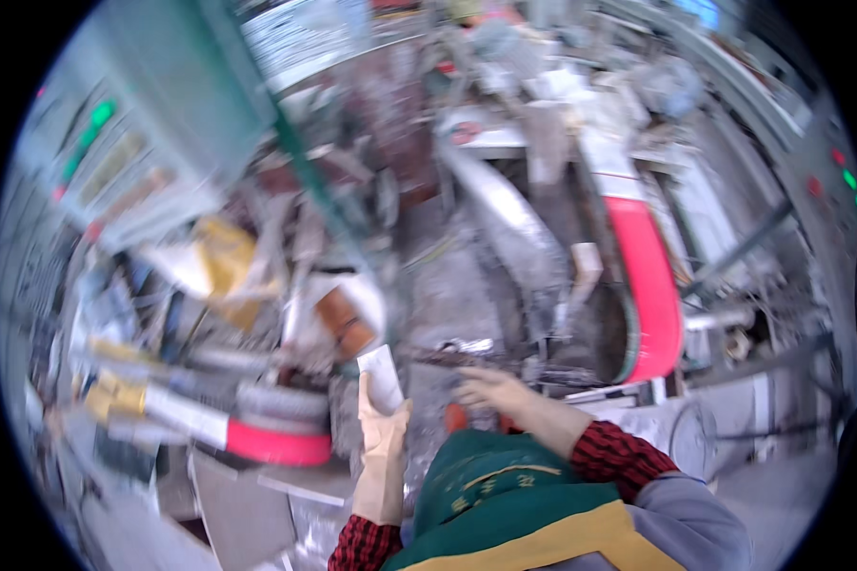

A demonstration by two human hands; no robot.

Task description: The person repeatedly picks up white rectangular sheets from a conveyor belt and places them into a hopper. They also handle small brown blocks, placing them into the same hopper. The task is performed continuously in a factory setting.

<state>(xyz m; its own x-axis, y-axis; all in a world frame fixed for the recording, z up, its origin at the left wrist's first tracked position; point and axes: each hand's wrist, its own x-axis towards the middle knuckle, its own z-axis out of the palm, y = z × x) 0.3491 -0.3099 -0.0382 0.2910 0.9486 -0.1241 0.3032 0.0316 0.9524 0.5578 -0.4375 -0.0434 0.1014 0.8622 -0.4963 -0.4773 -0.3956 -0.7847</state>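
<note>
A cream glove covers my left hand (383,423), whose fingers are wrapped round the lower end of a flat white rectangular piece (381,376), perhaps a tile. The piece tilts up and away from me. Just beyond it lies a reddish-brown block (344,322) on a round white surface (364,295). My right hand (495,390), also gloved, hovers in front of my body with its fingers stretched out and nothing in them. Motion blurs much of the picture.
On the right runs a belt with a bright pink section (646,295); another pink-ended belt (281,445) is at the left. A green post (305,171) rises beside a large cabinet (176,86). Grey slabs (243,514) lean at the lower left. Yellow material (227,262) lies farther back.
</note>
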